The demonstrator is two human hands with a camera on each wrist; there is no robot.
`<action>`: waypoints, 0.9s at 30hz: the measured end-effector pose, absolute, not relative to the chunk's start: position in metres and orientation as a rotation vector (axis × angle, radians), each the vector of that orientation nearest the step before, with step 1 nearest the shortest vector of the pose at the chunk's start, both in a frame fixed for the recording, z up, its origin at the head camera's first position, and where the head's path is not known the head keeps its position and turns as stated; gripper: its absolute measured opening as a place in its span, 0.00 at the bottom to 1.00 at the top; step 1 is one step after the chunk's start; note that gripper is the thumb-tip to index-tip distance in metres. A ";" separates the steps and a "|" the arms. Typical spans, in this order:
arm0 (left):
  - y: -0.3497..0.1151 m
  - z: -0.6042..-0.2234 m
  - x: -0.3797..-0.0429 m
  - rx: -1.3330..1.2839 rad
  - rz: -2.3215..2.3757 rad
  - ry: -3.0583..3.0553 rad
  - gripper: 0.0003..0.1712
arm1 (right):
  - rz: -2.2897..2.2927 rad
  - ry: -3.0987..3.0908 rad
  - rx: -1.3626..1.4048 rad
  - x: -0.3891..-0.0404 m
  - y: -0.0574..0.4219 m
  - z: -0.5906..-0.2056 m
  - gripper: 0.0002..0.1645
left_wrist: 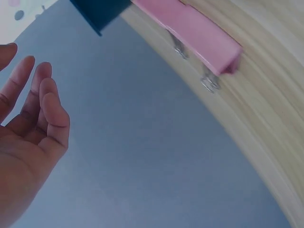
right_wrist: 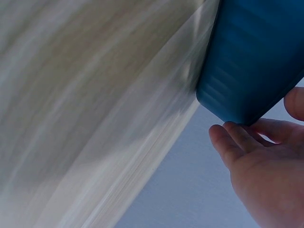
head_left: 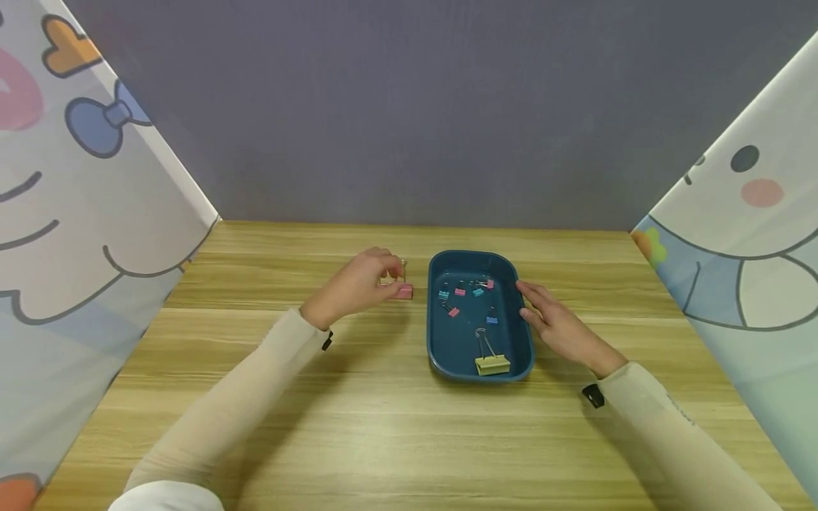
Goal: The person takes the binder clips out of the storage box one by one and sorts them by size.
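A large pink binder clip (head_left: 405, 292) lies on the table left of the blue tray (head_left: 455, 344), with its wire handles pointing away. My left hand (head_left: 355, 284) hovers over it, partly hiding it in the head view. In the left wrist view the fingers (left_wrist: 56, 111) are loosely bent and apart from the clip. My right hand (head_left: 565, 330) touches the tray's right side with its fingertips, the fingers fairly straight. Inside the tray are a large yellow binder clip (head_left: 492, 365) and several small pink and blue binder clips (head_left: 491, 320).
The wooden table (head_left: 358, 433) ends at a grey wall (head_left: 415, 128) behind. Cartoon-printed panels (head_left: 96, 213) stand along the left and right sides.
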State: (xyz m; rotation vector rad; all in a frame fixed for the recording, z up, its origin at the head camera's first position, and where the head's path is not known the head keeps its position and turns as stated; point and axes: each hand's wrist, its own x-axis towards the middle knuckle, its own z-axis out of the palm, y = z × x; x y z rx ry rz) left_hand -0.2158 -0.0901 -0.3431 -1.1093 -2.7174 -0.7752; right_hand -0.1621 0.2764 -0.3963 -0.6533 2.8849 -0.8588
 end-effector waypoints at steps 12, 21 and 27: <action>-0.069 -0.346 -0.204 -1.272 -0.785 -2.559 0.04 | -0.889 2.884 -0.646 -0.162 0.276 -0.397 0.33; -0.046 -0.351 -0.187 -1.397 -0.767 -2.587 0.06 | -0.896 2.889 -0.649 -0.162 0.276 -0.397 0.33; -0.029 -0.354 -0.177 -1.497 -0.758 -2.563 0.06 | -0.902 2.890 -0.654 -0.162 0.275 -0.397 0.32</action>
